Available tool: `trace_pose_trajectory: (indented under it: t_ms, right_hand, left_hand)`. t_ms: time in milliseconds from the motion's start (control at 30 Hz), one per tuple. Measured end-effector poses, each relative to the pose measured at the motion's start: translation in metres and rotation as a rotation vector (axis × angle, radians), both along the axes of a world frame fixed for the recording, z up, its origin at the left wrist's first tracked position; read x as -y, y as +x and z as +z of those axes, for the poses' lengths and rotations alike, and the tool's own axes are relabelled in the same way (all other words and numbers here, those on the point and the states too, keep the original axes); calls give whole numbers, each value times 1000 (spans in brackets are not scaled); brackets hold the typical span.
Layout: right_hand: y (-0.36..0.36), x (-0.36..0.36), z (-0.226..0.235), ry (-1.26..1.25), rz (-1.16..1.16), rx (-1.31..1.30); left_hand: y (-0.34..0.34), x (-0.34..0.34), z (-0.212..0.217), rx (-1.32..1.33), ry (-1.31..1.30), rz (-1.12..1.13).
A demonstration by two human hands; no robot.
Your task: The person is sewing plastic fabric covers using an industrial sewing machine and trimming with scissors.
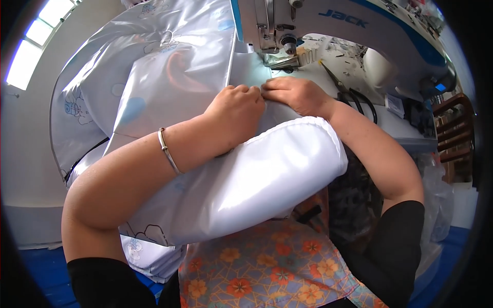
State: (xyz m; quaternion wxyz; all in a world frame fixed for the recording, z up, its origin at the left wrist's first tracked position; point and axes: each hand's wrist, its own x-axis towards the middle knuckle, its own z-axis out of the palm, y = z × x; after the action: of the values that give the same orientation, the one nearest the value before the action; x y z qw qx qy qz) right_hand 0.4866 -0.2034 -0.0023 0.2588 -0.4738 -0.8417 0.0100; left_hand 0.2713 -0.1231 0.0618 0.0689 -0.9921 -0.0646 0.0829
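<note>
White, glossy, smooth-faced printed fabric bunched beneath both hands, close in front of the head of a white, blue-edged sewing machine. At the bare left hand, grip curled inward over the cloth, knuckles upward, thumb out of sight; cannot tell a pinch from a simple press. At the bare right hand, grip flatter, fingers laid close together, tips just beside the left hand; underside hidden, so cannot tell any pinch there either. Nearest the body, a plump, tube-like roll of plain white with a puckered rim. To the left, broad crinkled folds, bright with highlights, printed with thin-lined cartoon figures and soft blue and orange patches. Near the left wrist, a narrow, rounded silver bangle. To the right, on a pale, flat worktop, black-handled scissors and scattered small scraps. Below, an orange-flowered garment on a muted ground.
</note>
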Motion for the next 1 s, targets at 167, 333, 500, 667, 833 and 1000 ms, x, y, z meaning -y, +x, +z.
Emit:
trace_pose_trajectory:
  t_ms: [167,333,500,667,833,1000]
  right_hand:
    - [13,-8,7,-3,104,29]
    - [27,-25,6,27,98,81]
    - [31,-36,3,101,104,106]
    - [26,-32,8,29,22,192]
    - [19,-33,4,62,4,158]
    - [4,-22,5,125,-89,90]
  left_hand:
    - [8,-3,-19,30,-21,52]
    - [19,5,-36,94,-42,219]
    - [1,9,-32,414,-282,226]
    - [-27,38,35,192,-846,321]
    - [-37,-18,-28,267,-276,469]
    - [-37,-62,-53,323,-128,248]
